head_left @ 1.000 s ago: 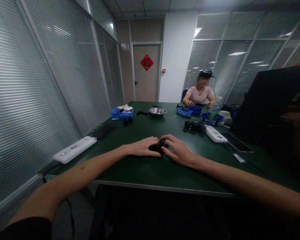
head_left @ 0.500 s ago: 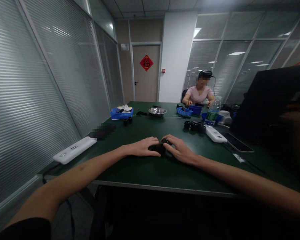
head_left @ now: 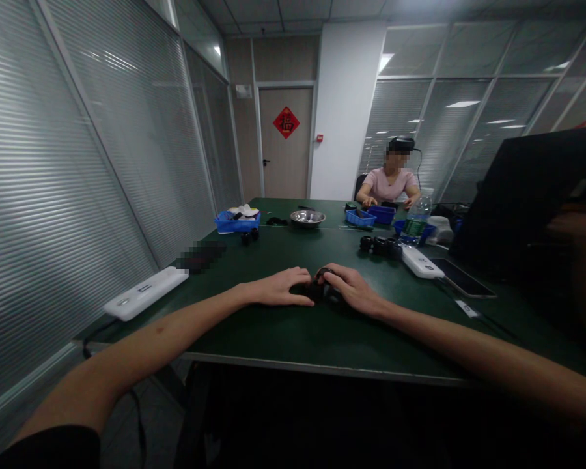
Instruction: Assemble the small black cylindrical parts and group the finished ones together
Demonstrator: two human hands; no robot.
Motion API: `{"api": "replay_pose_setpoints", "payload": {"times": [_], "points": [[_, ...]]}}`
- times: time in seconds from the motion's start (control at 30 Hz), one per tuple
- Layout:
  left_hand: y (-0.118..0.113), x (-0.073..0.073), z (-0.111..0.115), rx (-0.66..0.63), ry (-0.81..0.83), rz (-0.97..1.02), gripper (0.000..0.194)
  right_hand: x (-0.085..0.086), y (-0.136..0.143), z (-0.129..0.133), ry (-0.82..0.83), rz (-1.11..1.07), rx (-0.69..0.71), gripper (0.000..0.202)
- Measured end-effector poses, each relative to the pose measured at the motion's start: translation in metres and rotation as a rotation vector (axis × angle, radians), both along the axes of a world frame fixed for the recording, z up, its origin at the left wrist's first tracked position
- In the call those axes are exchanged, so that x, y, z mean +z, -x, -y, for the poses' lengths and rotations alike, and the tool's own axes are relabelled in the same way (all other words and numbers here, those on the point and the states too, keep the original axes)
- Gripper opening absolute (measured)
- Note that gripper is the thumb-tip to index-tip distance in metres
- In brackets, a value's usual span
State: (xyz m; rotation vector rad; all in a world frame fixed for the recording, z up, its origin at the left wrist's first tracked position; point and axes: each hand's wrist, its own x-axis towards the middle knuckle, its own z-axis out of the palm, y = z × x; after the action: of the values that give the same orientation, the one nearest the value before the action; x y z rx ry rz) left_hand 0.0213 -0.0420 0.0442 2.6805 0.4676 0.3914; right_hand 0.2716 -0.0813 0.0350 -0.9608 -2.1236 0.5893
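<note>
Near the middle of the green table [head_left: 273, 332], my left hand [head_left: 284, 287] rests with thumb and fingers around the left side of some black parts [head_left: 314, 290]. My right hand [head_left: 350, 286] pinches a black round part [head_left: 326, 272] between thumb and fingers, just right of my left hand. The black parts between the hands are dark, and their exact shape is hard to tell. Beyond the hands stands a shiny metal bowl [head_left: 307, 219] with small items in it. Several black round parts [head_left: 379, 246] lie behind my right hand.
At the back left is a blue basket [head_left: 237, 224], with small black parts [head_left: 250, 236] before it. White power banks [head_left: 146, 293] lie at both sides. A bottle [head_left: 417, 221], a phone [head_left: 461, 277] and a dark monitor [head_left: 532, 195] stand right. A person [head_left: 390, 182] sits opposite.
My right hand has turned slightly, and its fingers are now curled more closely round the black round part, which has tilted and risen a little. My left hand is nearly still.
</note>
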Motion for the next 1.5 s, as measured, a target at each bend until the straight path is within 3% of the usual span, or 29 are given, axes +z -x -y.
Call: {"api": "replay_pose_setpoints", "payload": {"times": [0.53, 0.8, 1.1, 1.5], "points": [[0.001, -0.001, 0.000, 0.025, -0.022, -0.028, 0.047, -0.001, -0.001, -0.008, 0.274, -0.184, -0.034, 0.040], [0.001, 0.002, 0.003, 0.017, -0.026, -0.035, 0.047, -0.018, -0.008, -0.032, 0.580, -0.576, -0.068, 0.034], [0.002, 0.000, 0.001, 0.019, -0.018, -0.031, 0.048, -0.013, -0.024, -0.049, 0.876, -0.861, -0.103, 0.031], [0.002, 0.000, 0.002, 0.026, -0.020, -0.034, 0.048, -0.012, -0.027, -0.052, 0.935, -0.883, -0.087, 0.033]]}}
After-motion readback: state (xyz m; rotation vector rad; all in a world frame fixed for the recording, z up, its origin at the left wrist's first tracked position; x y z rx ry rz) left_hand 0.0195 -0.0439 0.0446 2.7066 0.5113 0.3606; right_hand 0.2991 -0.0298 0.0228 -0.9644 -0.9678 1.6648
